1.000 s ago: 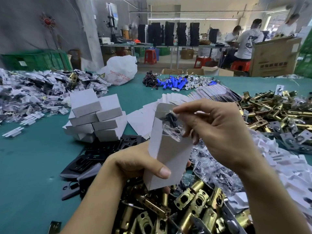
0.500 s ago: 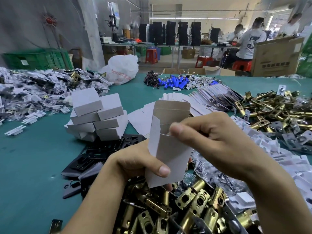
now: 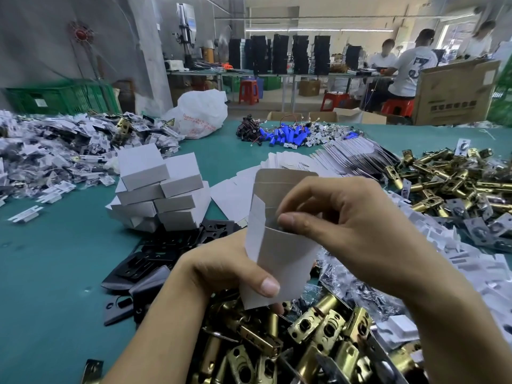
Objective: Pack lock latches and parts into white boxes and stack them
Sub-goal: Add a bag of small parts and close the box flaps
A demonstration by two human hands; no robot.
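The white box (image 3: 279, 259) is held upright above the near heap of brass latches (image 3: 304, 342), its top flap (image 3: 285, 180) standing open. A second ago a small clear bag of dark parts was pinched at the mouth of the box; that bag is no longer seen, and it is judged to have been pushed inside. If so, the parts step for this box is done and only the closing of the flaps and the stacking are left.

The box is gripped low down by the left hand (image 3: 221, 267), thumb pressed across the front wall and fingers curled behind. The right hand (image 3: 346, 225) is curled over the mouth, thumb at the rim of the front wall and fingertips dipped inside (whether anything is pinched in there cannot be told).

Left of the box and farther back, a stack of closed boxes (image 3: 160, 189) is piled on the tabletop (image 3: 41, 273). Black plates (image 3: 155, 256) lie between that stack and the box, and flat unfolded cartons (image 3: 238, 189) are spread just behind it.
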